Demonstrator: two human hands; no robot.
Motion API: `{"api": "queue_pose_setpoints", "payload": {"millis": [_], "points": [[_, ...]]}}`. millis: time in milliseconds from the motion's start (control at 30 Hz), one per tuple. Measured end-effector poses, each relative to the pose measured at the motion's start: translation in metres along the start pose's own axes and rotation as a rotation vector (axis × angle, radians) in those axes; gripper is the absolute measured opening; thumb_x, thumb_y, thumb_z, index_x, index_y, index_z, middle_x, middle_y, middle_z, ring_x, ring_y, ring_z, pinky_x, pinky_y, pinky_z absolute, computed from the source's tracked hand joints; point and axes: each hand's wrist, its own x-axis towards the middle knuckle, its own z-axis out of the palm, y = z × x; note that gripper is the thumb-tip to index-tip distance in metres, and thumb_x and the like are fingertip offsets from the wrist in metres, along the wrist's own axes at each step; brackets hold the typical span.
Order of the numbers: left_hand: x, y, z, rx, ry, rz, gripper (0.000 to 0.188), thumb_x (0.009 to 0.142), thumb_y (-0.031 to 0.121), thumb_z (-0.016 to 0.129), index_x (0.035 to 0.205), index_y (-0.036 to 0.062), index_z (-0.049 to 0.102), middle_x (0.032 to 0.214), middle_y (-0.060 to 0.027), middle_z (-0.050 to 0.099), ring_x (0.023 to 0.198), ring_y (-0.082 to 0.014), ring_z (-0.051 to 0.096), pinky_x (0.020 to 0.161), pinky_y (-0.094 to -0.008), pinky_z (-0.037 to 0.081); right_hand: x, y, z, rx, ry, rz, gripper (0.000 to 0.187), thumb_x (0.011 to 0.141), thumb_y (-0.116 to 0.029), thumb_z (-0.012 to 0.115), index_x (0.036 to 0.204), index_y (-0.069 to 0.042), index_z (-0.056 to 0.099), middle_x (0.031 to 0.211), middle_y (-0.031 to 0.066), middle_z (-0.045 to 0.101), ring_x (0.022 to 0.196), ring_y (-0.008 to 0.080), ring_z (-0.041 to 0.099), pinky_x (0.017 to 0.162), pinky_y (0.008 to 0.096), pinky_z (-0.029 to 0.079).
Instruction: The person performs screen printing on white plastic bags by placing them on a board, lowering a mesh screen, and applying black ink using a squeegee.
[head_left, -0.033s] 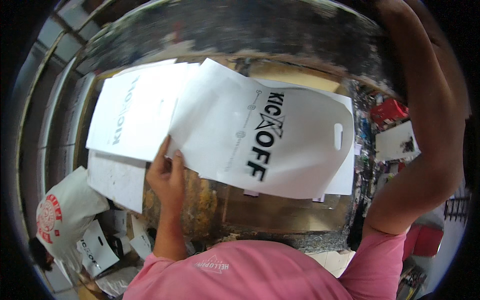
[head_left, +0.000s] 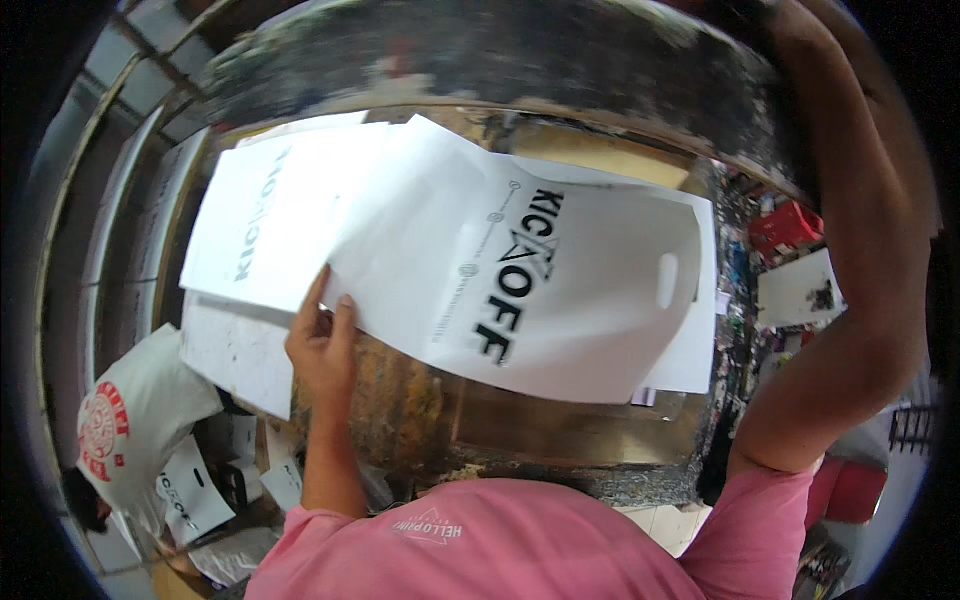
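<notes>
My left hand (head_left: 322, 338) pinches the near left edge of a white plastic bag (head_left: 400, 265) with black print and a cut-out handle slot at its right end. The bag bows upward over a white sheet (head_left: 690, 350) on the worktable. Left of it lies a stack of similar white printed bags (head_left: 235, 215), partly under the held one. My right arm (head_left: 850, 250) is raised along the right side, and its hand runs out past the top edge. Across the far side stretches a dark, stained, blurred frame or board (head_left: 480, 65).
Brown stains mark the table's near surface (head_left: 385, 410). At lower left, a person in a white shirt (head_left: 150, 400) bends beside another printed bag (head_left: 190, 490). Shelving rails (head_left: 100, 200) stand at far left. A red item (head_left: 785, 230) and a stained white block (head_left: 800, 290) sit at right.
The held bag has shifted slightly left and toward me at its print, with my left hand still pinching its edge. The whole view has also shifted a little.
</notes>
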Motion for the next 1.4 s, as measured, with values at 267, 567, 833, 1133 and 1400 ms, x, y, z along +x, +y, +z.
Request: {"api": "queue_pose_setpoints", "payload": {"millis": [267, 567, 833, 1133, 1400], "points": [[0.116, -0.137, -0.150, 0.111, -0.028, -0.042, 0.062, 0.078, 0.001, 0.060, 0.140, -0.0036, 0.057, 0.109, -0.0118, 0.070, 0.072, -0.0098, 0.057, 0.065, -0.0249, 0.049, -0.006, -0.040, 0.005, -0.172, -0.200, 0.062, 0.048, 0.099, -0.039, 0.052, 0.128, -0.003, 0.065, 0.120, 0.0242, 0.066, 0.104, 0.0395, 0.059, 0.100, 0.0416, 0.043], [0.137, -0.118, -0.107, 0.488, -0.181, 0.573, 0.088, 0.083, 0.031, 0.082, 0.151, -0.0044, 0.038, 0.128, -0.0219, 0.062, 0.111, -0.0268, 0.063, 0.095, -0.0367, 0.052, -0.051, -0.051, -0.004, -0.121, -0.081, 0.117, 0.053, 0.090, -0.035, 0.059, 0.135, -0.007, 0.056, 0.101, 0.0226, 0.069, 0.093, 0.0399, 0.064, 0.092, 0.0486, 0.046], [-0.121, 0.015, -0.023, -1.397, -0.683, -0.887, 0.102, 0.091, 0.081, 0.037, 0.155, 0.0028, 0.028, 0.146, -0.0241, 0.048, 0.135, -0.0351, 0.050, 0.118, -0.0499, 0.036, -0.195, -0.083, 0.026, 0.218, -0.750, -0.017, 0.031, 0.085, -0.026, 0.074, 0.109, -0.008, 0.070, 0.107, 0.0173, 0.061, 0.104, 0.0369, 0.056, 0.092, 0.0507, 0.042], [-0.149, -0.048, 0.012, -0.923, -0.666, -1.074, 0.111, 0.088, 0.089, 0.027, 0.155, 0.0016, 0.027, 0.149, -0.0246, 0.045, 0.135, -0.0389, 0.049, 0.115, -0.0522, 0.035, -0.278, -0.079, 0.109, 0.313, -0.700, 0.040, 0.046, 0.075, -0.023, 0.081, 0.114, -0.007, 0.065, 0.096, 0.0098, 0.061, 0.091, 0.0311, 0.060, 0.079, 0.0433, 0.053], [-0.145, -0.032, 0.011, -0.872, -0.583, -1.147, 0.110, 0.090, 0.088, 0.022, 0.152, -0.0023, 0.029, 0.143, -0.0244, 0.051, 0.127, -0.0359, 0.056, 0.111, -0.0505, 0.042, -0.189, 0.007, 0.256, 0.212, -0.501, -0.048, 0.037, 0.078, -0.029, 0.080, 0.101, -0.009, 0.060, 0.095, 0.0088, 0.058, 0.094, 0.0300, 0.062, 0.076, 0.0438, 0.054]]}}
